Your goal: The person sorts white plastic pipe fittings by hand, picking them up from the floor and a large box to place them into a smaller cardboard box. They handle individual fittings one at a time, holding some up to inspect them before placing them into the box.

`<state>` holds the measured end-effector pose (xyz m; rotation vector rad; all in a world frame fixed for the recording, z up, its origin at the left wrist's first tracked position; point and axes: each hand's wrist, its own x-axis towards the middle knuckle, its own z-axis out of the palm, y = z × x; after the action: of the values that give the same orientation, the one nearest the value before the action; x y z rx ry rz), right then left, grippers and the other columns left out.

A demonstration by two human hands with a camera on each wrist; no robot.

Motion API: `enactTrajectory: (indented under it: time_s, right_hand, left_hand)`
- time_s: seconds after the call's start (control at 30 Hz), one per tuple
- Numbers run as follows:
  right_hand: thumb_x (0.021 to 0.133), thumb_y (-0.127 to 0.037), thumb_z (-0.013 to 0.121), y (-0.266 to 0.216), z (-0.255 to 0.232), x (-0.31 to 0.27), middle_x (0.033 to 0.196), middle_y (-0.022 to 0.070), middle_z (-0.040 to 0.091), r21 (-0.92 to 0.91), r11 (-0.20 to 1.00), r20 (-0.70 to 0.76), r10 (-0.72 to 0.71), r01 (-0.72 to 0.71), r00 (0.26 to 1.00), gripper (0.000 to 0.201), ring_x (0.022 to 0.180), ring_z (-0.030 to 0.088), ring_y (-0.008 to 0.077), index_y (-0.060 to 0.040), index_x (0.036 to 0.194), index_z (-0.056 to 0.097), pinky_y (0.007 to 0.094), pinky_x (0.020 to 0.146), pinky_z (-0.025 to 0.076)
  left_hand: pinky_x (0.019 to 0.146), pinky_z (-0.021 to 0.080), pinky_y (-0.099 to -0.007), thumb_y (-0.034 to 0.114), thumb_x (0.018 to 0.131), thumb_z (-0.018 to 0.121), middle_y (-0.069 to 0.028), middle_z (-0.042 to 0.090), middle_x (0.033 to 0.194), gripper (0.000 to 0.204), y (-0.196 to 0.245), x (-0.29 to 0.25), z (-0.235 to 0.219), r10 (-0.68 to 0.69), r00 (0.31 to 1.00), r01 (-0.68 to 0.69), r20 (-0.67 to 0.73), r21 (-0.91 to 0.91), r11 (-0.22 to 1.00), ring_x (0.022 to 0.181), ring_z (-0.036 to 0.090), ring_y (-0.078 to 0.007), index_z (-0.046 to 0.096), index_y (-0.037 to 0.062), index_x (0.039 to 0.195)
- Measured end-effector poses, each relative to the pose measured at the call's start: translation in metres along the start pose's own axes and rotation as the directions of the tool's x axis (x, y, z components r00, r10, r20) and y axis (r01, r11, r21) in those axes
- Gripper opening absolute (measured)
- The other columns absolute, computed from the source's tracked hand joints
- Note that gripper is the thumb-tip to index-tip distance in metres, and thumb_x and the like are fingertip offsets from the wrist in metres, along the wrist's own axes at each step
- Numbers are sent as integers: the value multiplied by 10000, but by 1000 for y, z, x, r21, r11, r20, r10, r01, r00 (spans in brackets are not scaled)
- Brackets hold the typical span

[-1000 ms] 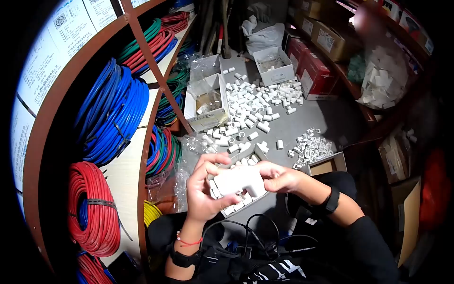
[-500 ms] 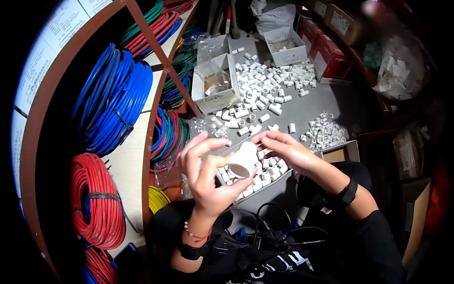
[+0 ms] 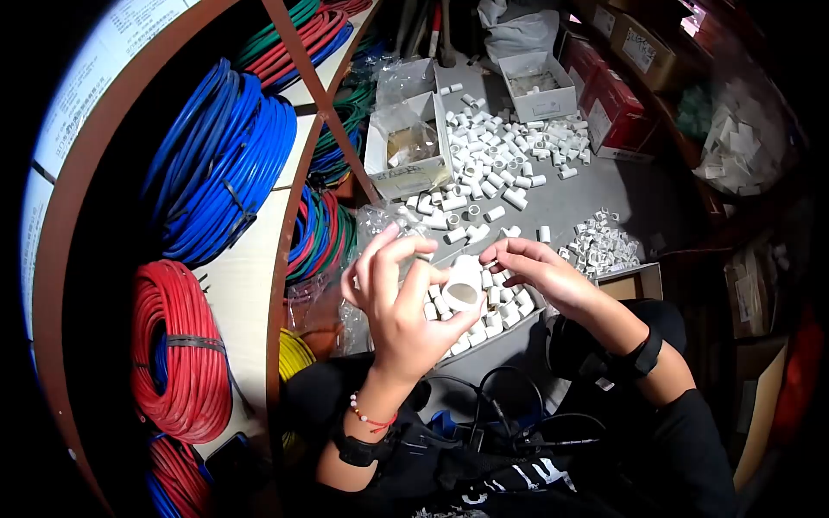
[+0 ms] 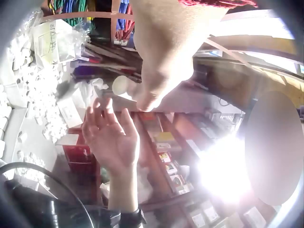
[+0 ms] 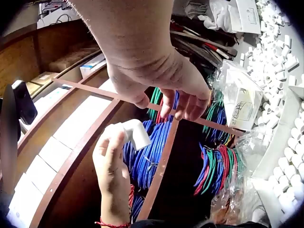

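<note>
My left hand pinches a white plastic pipe elbow, thumb below it and fingers above. One round opening of the elbow faces the head camera. In the right wrist view the elbow shows its bend at the left hand's fingertips. My right hand is just to the right of the elbow, fingers loosely bent and holding nothing. The left wrist view shows that right hand with its palm turned up and fingers spread. Beneath both hands sit white pipe fittings in an open box.
A big heap of white fittings and a smaller pile of white pieces lie on the grey floor. Open white boxes stand behind. At left, a shelf holds blue cable coils and red ones. Red cartons stand right.
Both hands were at the elbow a second ago; my right hand has come off it and moved slightly right. My left hand has turned the elbow so its opening faces the head camera.
</note>
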<state>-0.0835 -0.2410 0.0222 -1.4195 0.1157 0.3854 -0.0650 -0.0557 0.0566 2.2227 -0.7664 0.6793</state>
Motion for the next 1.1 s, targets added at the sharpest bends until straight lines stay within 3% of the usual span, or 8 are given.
enactTrajectory:
  time_s: [0.13, 0.27, 0.33, 0.4, 0.6, 0.83, 0.97, 1.1]
  right_hand:
    - [807, -238, 495, 3, 1, 1, 895, -25, 511, -70, 997, 7, -19, 20, 1000, 252, 824, 446, 42, -56, 981, 511, 186, 708, 349]
    - [811, -182, 469, 3, 2, 2, 910, -23, 494, -68, 998, -6, -7, 6, 1000, 221, 803, 444, 48, -59, 993, 485, 198, 702, 354]
    - [816, -206, 455, 3, 2, 1, 934, -22, 490, -72, 997, -3, -38, 37, 999, 230, 829, 438, 52, -60, 992, 486, 207, 721, 348]
    - [819, -216, 447, 2, 1, 1, 943, -24, 489, -86, 996, -5, -34, 33, 999, 236, 839, 435, 52, -60, 991, 487, 210, 729, 344]
    - [819, -229, 452, 6, 0, 3, 934, -34, 492, -80, 996, 10, -34, 35, 999, 239, 827, 440, 43, -68, 991, 488, 191, 699, 347]
    - [815, -232, 461, 5, -2, 1, 903, -40, 500, -21, 1000, -5, -8, 8, 1000, 238, 800, 447, 28, -71, 987, 492, 173, 684, 347]
    - [814, -238, 465, 3, -1, 1, 899, -41, 497, -56, 998, -23, 7, -8, 1000, 252, 791, 445, 30, -68, 998, 489, 170, 676, 342]
    - [815, -252, 462, -2, 3, -1, 954, -19, 501, -87, 995, -44, -58, 54, 997, 264, 853, 437, 48, -70, 1003, 493, 185, 704, 335]
  left_hand:
    - [839, 204, -392, 196, 459, 703, -6, 464, 921, 271, -1, 1, 3, -43, 999, 43, 7, 40, 998, 1012, 395, -243, 504, 112, 622]
    - [805, 332, -325, 227, 628, 647, -90, 463, 965, 233, -29, -6, 17, -293, 943, 329, 156, -561, 760, 953, 441, -195, 519, 56, 722]
    - [803, 308, -306, 335, 693, 590, -63, 465, 1036, 327, -32, -8, 15, -510, 610, 609, 607, -770, -188, 993, 425, -170, 511, 93, 899]
    - [785, 268, -332, 463, 703, 539, 33, 459, 1074, 438, -36, -7, 14, -526, 438, 577, 729, -677, -458, 1042, 384, -138, 454, 183, 1029]
    - [863, 160, -378, 498, 661, 567, 22, 413, 1089, 507, -33, -8, 15, -558, 250, 726, 791, -534, -433, 1093, 303, -154, 429, 211, 1056]
    - [914, 61, -428, 521, 650, 559, 15, 390, 1110, 544, -28, -5, 15, -597, 238, 753, 766, -533, -385, 1120, 263, -182, 429, 208, 1076]
    - [893, 196, -339, 340, 746, 543, -41, 448, 1073, 371, -37, -12, 22, -496, 518, 741, 697, -655, -147, 1033, 362, -125, 497, 92, 1017]
    - [857, 299, -313, 203, 612, 697, -128, 429, 1053, 229, -38, -10, 25, -396, 782, 620, 481, -537, 572, 1018, 404, -226, 544, 33, 619]
